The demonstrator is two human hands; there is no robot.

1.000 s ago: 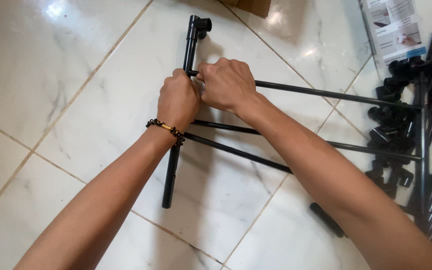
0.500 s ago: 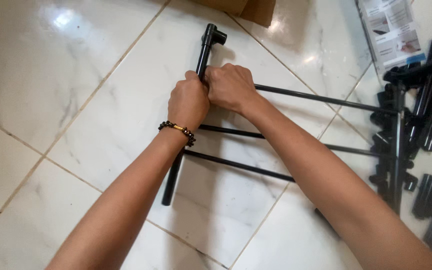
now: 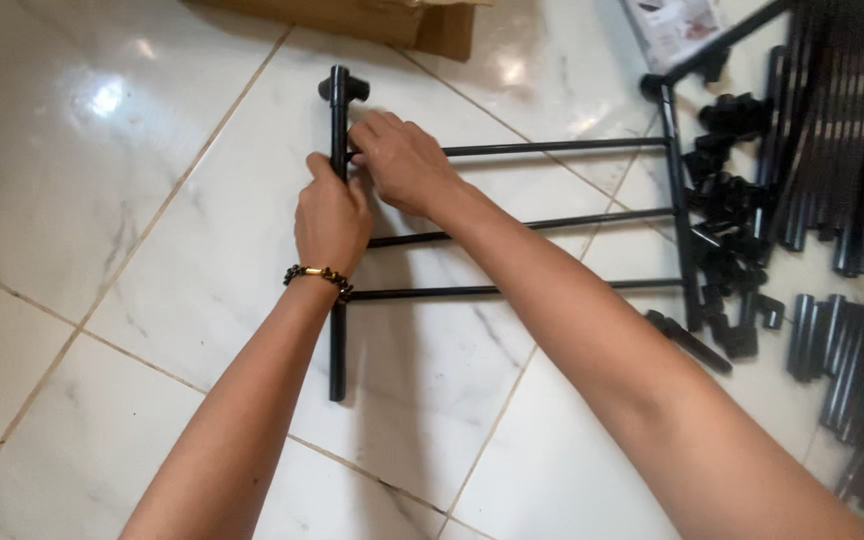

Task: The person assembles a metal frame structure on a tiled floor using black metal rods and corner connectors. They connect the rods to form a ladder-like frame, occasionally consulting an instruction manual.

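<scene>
Left hand (image 3: 332, 215) clenched round upright black tube (image 3: 338, 330); right hand (image 3: 402, 165) – fingertips pinching top crossbar (image 3: 552, 147)

On a pale marble-tiled floor (image 3: 132, 200) lies a black tube frame: an upright tube (image 3: 338, 240) with a connector at its top end and three thin cross rods (image 3: 552, 147) running to a second tube (image 3: 676, 200) on the right. The left hand (image 3: 332, 222), with a beaded bracelet (image 3: 318, 276) at the wrist, is wrapped around the upright tube, while the right hand (image 3: 404, 162) pinches the spot where the top rod meets it. A heap of loose black tubes and connectors (image 3: 812, 180) lies at the right, and a cardboard box (image 3: 372, 20) sits at the top edge.
</scene>
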